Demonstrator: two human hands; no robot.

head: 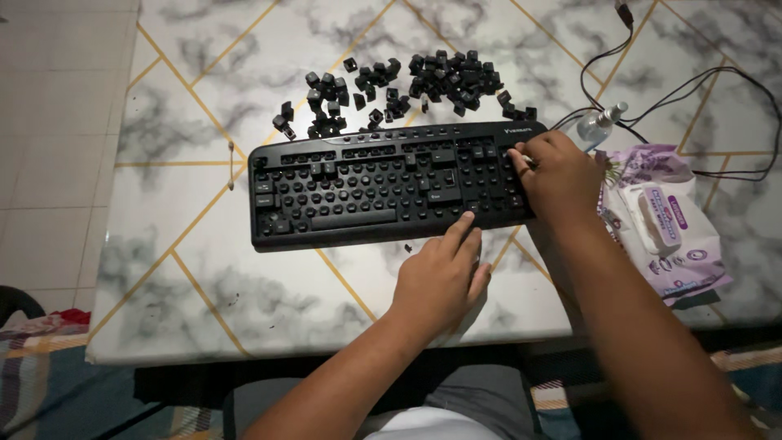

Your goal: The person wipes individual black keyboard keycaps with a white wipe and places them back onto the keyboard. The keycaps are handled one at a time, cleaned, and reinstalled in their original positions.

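A black keyboard (383,183) lies on a white marble-look table (244,277), with many of its keycaps off. My left hand (444,273) rests at the keyboard's front edge, its fingertips touching the lower right part of the frame. My right hand (558,175) sits over the keyboard's right end, the number pad area, pinching a thin pale stick between its fingers. A pile of loose black keycaps (399,85) lies just behind the keyboard.
A purple and white wet-wipe pack (664,220) lies right of the keyboard. A small clear spray bottle (599,126) and black cables (692,90) are behind it. A cotton swab (231,163) lies left of the keyboard. The table's near edge is by my lap.
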